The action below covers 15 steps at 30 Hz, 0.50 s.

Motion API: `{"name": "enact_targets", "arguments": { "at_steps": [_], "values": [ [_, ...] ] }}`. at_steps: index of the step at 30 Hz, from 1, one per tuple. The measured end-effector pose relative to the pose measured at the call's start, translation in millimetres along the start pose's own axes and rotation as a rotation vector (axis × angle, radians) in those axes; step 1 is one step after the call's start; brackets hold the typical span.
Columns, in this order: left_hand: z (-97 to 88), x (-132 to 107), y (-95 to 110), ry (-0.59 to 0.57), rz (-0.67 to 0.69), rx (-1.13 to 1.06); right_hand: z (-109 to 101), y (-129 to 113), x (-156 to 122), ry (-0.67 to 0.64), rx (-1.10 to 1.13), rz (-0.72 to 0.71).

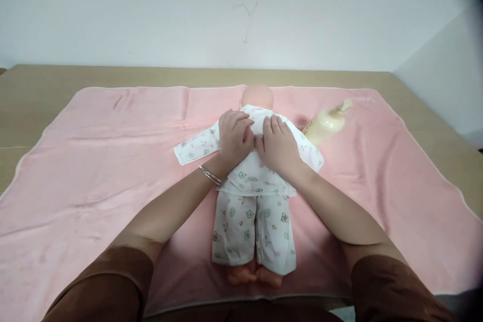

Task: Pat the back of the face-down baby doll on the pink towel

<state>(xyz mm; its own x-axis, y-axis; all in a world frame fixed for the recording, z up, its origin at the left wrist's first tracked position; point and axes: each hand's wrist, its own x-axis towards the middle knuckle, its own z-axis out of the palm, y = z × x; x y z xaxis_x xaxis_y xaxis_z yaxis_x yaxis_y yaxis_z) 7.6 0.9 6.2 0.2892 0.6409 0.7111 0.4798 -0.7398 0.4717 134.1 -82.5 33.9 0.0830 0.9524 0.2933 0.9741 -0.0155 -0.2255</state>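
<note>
A baby doll (257, 96) in a white patterned top (256, 173) and matching trousers (252, 229) lies stretched out, its head away from me. No face shows on the head, and its bare feet (255, 275) stick out at the near end. On the upper part of the top rests my left hand (236, 135), fingers extended and holding nothing. Beside it my right hand (278, 142) lies flat on the same cloth, also without anything in it. The thumbs are close together over the middle of the doll's body. One sleeve (196, 147) stretches out to the left.
A pink blanket (113, 181) with some creases spreads under the doll on a wooden table (49, 80). To the doll's right a cream-coloured pump bottle (326, 125) lies on its side. A white wall (151, 20) stands behind the table.
</note>
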Motion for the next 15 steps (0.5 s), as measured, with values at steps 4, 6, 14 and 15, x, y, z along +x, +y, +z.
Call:
{"name": "enact_targets", "arguments": {
  "at_steps": [4, 6, 14, 15],
  "values": [
    [1.0, 2.0, -0.6, -0.061, -0.075, 0.000, 2.4, 18.8, 15.5, -0.041, 0.043, -0.084],
    [2.4, 3.3, -1.7, -0.074, -0.167, 0.015, 2.6, 23.6, 18.5, -0.033, 0.064, -0.101],
    [7.4, 8.5, -5.9, -0.207, -0.238, 0.002, 4.0, 28.3, 24.0, 0.047, 0.133, 0.042],
    [8.0, 9.2, -6.6, -0.222, -0.232, 0.005, 3.5, 29.1, 25.6, 0.040, 0.132, 0.041]
  ]
}}
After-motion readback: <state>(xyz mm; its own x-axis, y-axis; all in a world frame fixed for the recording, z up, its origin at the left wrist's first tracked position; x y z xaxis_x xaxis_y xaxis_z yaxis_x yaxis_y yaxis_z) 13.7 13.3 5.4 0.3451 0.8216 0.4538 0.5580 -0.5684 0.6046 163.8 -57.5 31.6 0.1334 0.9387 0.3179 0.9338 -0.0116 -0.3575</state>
